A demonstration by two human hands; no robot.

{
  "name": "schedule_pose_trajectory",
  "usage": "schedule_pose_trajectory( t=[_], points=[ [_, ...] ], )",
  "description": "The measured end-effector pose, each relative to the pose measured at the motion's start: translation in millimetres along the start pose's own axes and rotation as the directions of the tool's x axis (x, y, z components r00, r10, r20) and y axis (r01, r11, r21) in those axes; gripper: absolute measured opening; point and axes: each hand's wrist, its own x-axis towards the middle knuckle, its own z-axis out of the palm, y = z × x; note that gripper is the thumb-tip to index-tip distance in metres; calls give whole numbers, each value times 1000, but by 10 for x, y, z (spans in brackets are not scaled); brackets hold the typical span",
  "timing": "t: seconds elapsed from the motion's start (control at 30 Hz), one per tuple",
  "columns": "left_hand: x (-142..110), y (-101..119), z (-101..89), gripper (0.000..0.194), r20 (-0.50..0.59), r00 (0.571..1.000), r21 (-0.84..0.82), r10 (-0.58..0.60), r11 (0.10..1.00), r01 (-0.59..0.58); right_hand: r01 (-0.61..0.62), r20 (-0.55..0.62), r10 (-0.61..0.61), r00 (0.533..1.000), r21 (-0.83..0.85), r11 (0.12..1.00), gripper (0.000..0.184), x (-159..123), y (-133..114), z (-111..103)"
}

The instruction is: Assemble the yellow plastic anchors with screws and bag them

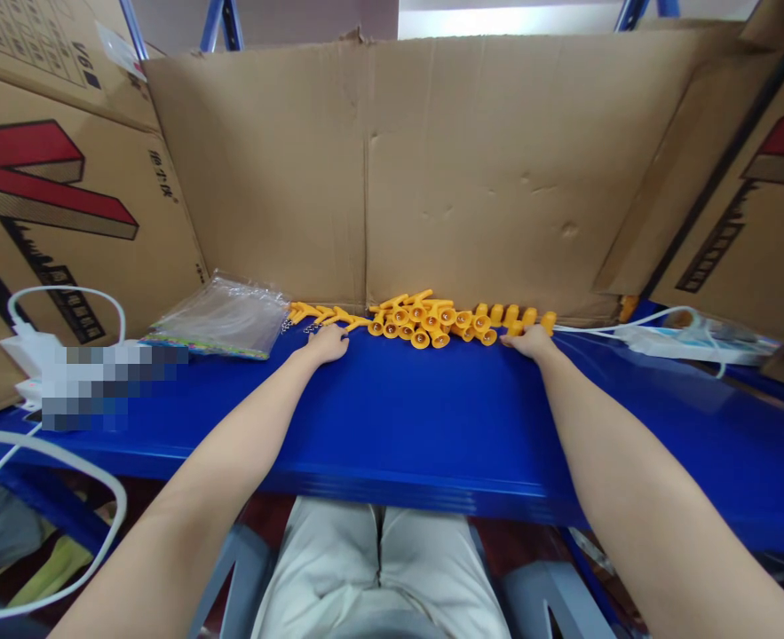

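Observation:
My left hand (328,344) rests at the back of the blue table, fingers curled at a row of yellow branched pieces (304,311) with small metal chains. One such piece seems to be in its grasp, mostly hidden by the fingers. My right hand (530,341) is at the right end of the yellow parts, its fingers closed around a short yellow cap (549,320), partly covered. More yellow caps (496,314) stand in a row just left of it. Between my hands lies a pile of yellow trumpet-shaped pieces (420,338), open ends facing me.
A tall cardboard panel (485,169) stands behind the parts, with printed boxes (45,177) at the sides. Clear plastic bags (225,311) lie left. A white power strip (28,355) with cables is far left; a white packet (698,342) lies right. The blue table (424,417) ends before my lap.

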Motion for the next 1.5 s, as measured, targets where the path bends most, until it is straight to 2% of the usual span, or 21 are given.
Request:
schedule_pose_trajectory(
  t=[0.1,0.3,0.43,0.63,0.77,0.83,0.93,1.13,1.23,1.4,1.5],
  points=[
    [2,17,-9,17,-46,999,38,15,999,-13,-114,29,113,993,65,991,28,-83,-28,-51],
    [-63,120,-62,10,-87,994,78,-60,995,67,-96,61,93,994,46,994,31,-208,-60,-113],
    [-84,132,-93,16,-215,976,4,-33,999,34,-41,73,46,996,-73,997,32,-215,-115,-132],
    [-87,140,-146,14,-490,871,-141,19,985,-101,22,107,-6,994,-155,988,39,-184,-161,-130],
    [-108,206,-201,19,-592,806,-234,-14,960,-156,43,131,-22,991,-159,986,42,-158,-159,-107],
    [-118,237,-215,22,-614,789,-270,-32,947,-173,61,137,-41,990,-146,987,46,-150,-155,-89],
    [-112,246,-199,27,-587,809,-301,-34,937,-179,81,134,-64,989,-129,988,51,-142,-145,-65],
    [-29,172,-109,39,-478,878,-320,-16,934,-156,73,126,-57,990,-125,989,46,-114,-112,-42],
    [-13,159,-95,34,-427,904,-306,-1,941,-144,69,131,-52,990,-125,990,43,-110,-102,-40],
    [-47,161,-76,25,-153,988,-318,2,947,-51,53,138,-35,990,-125,991,41,-133,-115,-38],
    [-48,151,-49,26,-106,994,-324,22,945,-56,53,133,-36,990,-127,991,40,-147,-123,-33]
  ],
)
